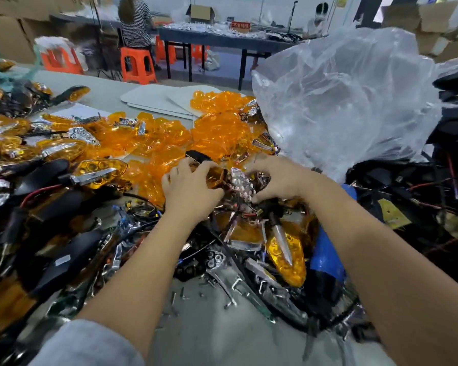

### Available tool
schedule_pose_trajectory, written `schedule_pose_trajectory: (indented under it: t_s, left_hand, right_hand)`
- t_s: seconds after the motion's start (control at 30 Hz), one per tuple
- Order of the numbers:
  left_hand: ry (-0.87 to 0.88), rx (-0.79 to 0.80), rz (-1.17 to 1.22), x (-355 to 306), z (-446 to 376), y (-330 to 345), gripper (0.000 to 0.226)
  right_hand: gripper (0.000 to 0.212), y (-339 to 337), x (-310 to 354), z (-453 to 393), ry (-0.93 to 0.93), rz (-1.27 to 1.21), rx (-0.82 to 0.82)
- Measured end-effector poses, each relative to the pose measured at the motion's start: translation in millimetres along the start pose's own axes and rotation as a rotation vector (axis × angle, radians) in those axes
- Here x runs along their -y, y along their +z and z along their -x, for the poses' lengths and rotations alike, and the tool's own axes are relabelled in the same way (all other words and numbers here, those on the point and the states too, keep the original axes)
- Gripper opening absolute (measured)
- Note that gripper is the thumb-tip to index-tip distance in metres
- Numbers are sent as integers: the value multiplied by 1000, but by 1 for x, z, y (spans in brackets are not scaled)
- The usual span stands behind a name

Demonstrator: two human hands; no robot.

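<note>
So this looks like turn-signal assembly, mid-fit. Everything in play sits just left of the big clear plastic bag (341, 101), down by its lower corner. The left hand (191, 186) has its fingers curled round an amber lens (215, 177), and the right hand (275, 180) is curled too, pinching a chrome reflector (240, 182) studded with little LEDs. Lens and reflector are touching or nearly so. I can't tell if they're seated, since the fingers cover the joint.

What I'd worry about from here:

- The thin red wire (249, 214) hangs right under the reflector, a bit below and left of the bag's corner. If the two halves get pressed together with that lead trapped in the seam, it'll likely get nicked or keep the lens from seating.
- Both parts are held above the clutter, not resting on the bench (109, 88). A hard push at an angle could pop the lens out of the grip and into the heap of loose lenses (217, 128) further left of the bag. Good luck finding the same one.
- Thumbs on the chrome will probably smudge it.
</note>
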State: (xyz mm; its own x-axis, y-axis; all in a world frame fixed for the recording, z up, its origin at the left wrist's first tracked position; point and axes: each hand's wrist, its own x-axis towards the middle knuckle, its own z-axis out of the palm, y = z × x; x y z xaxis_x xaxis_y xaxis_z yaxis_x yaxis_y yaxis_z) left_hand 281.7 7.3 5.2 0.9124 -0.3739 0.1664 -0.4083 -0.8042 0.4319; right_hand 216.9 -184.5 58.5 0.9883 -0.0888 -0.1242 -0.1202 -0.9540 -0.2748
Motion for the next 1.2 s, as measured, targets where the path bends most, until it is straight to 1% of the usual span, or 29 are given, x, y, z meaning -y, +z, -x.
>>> schedule_pose_trajectory:
  t_s: [0.13, 0.17, 0.2, 0.3, 0.4, 0.47, 0.5, 0.53, 0.57, 0.6, 0.63, 0.67, 0.7, 0.73, 0.77, 0.8, 0.83, 0.9, 0.97, 1.0, 1.07, 1.13, 1.2]
  left_hand:
    - [-19, -18, 14, -3, 7, -5, 61]
    - [-9, -25, 27, -2, 9, -7, 57]
    - [3, -36, 45, -1, 12, -10, 51]
    - [35, -58, 76, 4, 22, -19, 33]
    - [38, -50, 162, 7, 32, -27, 24]
    - [26, -52, 231, 7, 38, -33, 27]
    - [15, -66, 243, 6, 41, -35, 31]
    - [9, -95, 223, 4, 43, -37, 37]
    - [1, -131, 168, 2, 45, -39, 40]
    - [-20, -161, 94, 0, 45, -39, 41]
    - [-55, -163, 21, -2, 47, -40, 43]
    - [-96, -135, -30, -2, 48, -40, 48]
    - [-135, -92, -50, -3, 51, -40, 57]
    - [-163, -56, -44, -3, 54, -39, 67]
    - [-172, -46, -23, -3, 58, -38, 75]
    - [-160, -61, -1, -3, 62, -36, 77]
    - [-132, -87, 21, -5, 68, -34, 75]
    - [-31, -136, 69, -10, 83, -32, 64]
    - [119, -148, 90, -17, 95, -27, 55]
    - [191, -142, 96, -21, 101, -24, 53]
    - [286, -146, 149, -35, 110, -18, 51]
    - [347, -171, 241, -55, 120, -15, 45]
    - [421, -173, 300, -77, 135, -11, 38]
  right_hand:
    - [20, 6, 2, 24, -50, -78, -115]
    - [12, 7, 2, 30, -51, -123, -143]
    - [9, 7, 3, 36, -44, -162, -179]
    - [14, 3, 3, 48, 19, -142, -310]
    - [12, 1, 7, 57, 128, -1, -405]
    - [8, 4, 15, 61, 175, 175, -450]
    - [12, 6, 21, 63, 172, 219, -470]
    - [19, 8, 28, 63, 145, 213, -476]
    - [25, 11, 36, 64, 94, 169, -448]
    - [32, 14, 44, 64, 33, 103, -373]
    - [40, 18, 52, 64, -2, 46, -253]
    - [48, 24, 59, 64, -4, 29, -126]
    - [51, 29, 65, 65, 6, 49, -49]
    - [47, 33, 69, 67, 13, 77, -49]
    - [36, 36, 71, 69, 9, 95, -108]
    - [24, 36, 72, 72, 3, 102, -169]
    - [17, 36, 72, 76, 1, 95, -199]
    - [17, 37, 72, 89, 0, 37, -185]
    - [19, 37, 70, 104, -17, -36, -218]
    - [19, 37, 68, 113, -28, -74, -270]
    - [20, 37, 61, 132, -29, -167, -433]
    - [19, 35, 47, 153, 35, -232, -612]
    - [17, 31, 26, 173, 146, -217, -710]
